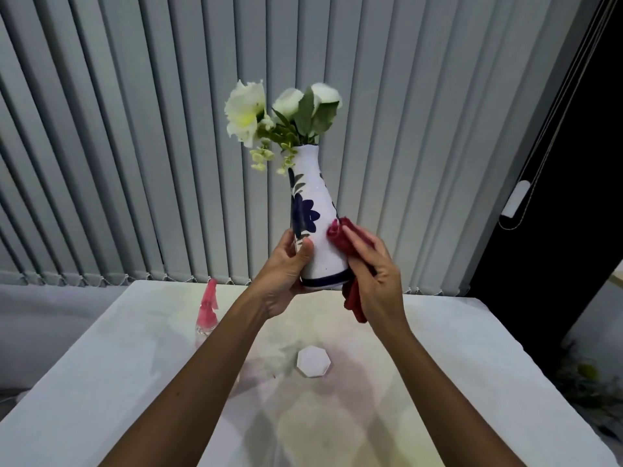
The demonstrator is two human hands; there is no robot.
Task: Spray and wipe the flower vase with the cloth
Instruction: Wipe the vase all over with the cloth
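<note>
A white vase point(315, 210) with dark blue painted flowers and a blue base band is held up in the air above the table. White artificial flowers point(279, 112) with green leaves stick out of its neck. My left hand point(286, 271) grips the vase's lower left side, thumb on the front. My right hand point(374, 278) presses a red cloth point(344, 241) against the vase's lower right side; part of the cloth hangs below my palm.
A pink-topped spray bottle point(207, 308) stands on the white table point(101, 365) at the left. A white hexagonal coaster point(313, 361) lies in the table's middle under the vase. Grey vertical blinds point(135, 129) hang behind. A dark opening lies at the right.
</note>
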